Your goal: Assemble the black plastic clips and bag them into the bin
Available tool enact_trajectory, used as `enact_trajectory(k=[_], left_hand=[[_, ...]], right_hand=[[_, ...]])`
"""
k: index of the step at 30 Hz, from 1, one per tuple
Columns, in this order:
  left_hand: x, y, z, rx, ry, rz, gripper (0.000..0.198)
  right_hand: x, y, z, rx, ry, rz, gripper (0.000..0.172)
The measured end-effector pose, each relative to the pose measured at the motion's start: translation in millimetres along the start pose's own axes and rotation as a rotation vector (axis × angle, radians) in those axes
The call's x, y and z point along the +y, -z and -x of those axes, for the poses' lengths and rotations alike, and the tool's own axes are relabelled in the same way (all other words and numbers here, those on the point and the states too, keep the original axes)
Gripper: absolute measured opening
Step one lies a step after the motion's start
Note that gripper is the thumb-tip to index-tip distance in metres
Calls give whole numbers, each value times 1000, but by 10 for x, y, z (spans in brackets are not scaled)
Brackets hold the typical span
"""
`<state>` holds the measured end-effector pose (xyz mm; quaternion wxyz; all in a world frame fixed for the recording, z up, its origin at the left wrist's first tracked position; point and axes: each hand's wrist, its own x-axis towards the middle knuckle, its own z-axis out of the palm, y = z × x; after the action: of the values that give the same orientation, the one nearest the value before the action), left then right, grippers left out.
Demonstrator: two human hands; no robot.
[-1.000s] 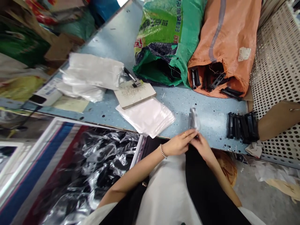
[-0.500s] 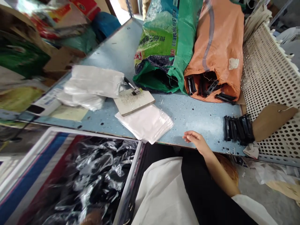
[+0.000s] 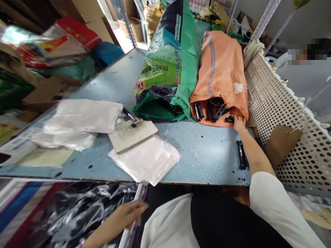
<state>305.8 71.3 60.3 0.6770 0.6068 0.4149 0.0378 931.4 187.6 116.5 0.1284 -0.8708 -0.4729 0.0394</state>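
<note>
My right hand point(image 3: 240, 123) reaches to the mouth of an orange woven sack point(image 3: 222, 65), its fingers bent over a black plastic part point(image 3: 229, 119) at the right side of the opening. More long black parts point(image 3: 218, 113) stick out of that sack. My left hand point(image 3: 134, 210) hovers at the low left, fingers loosely extended and nothing seen in it. Beneath it is the rim of a striped container point(image 3: 26, 206) holding black items in clear plastic bags point(image 3: 77, 213). By my right forearm, several black parts point(image 3: 241, 155) stand on the table, partly hidden by the arm.
A green printed sack point(image 3: 168, 65) lies beside the orange one on the blue table point(image 3: 201, 155). White plastic bags point(image 3: 147, 160) lie under a board point(image 3: 133, 136) with a black-handled tool point(image 3: 132, 119); another bag stack point(image 3: 82, 115) is left. A perforated panel point(image 3: 287, 89) borders the right.
My right hand has moved from the table's front edge up to the orange sack's mouth. My left hand has risen into view over the container's rim. The view has shifted right and up.
</note>
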Motion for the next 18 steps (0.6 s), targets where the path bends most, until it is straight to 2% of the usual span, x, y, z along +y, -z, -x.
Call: enact_trajectory(k=[3,5,6,8,9,11,13,14,16,18], left_hand=[[598,-158,-541,38,-173,-55,32],[956,-397,-1052,131,-346,-70,36],[1096,-545,-1332,167,-413,-40,42],[1290,-856,-1864,195,-504,103,70],[1348,-1002,-2082,184,-513,177,83],[1412,-1237,-2356,157,-501,301,90],[1439,-1367,-2391,116,-472,379,85],[1451,-1392,-2334,91,-456,407,82],[1482,-1389,-2134,31,-422,456,81],[1526,-1364,-1906,-16,-399,499,83]], right_hand=[[-4,-3,13,-20,23,-14,60],[-88,-98,257,-70,38,-68,55],[-149,-171,455,-117,51,-133,51],[-292,-337,970,-211,96,-264,44],[-363,-410,1256,-251,136,-477,47],[-480,-487,1788,-266,218,-772,56],[-538,-440,2143,-247,354,-789,59],[-543,-380,2229,-219,403,-757,54],[-519,-239,2236,-107,463,-662,43],[-493,-142,2107,10,518,-582,41]])
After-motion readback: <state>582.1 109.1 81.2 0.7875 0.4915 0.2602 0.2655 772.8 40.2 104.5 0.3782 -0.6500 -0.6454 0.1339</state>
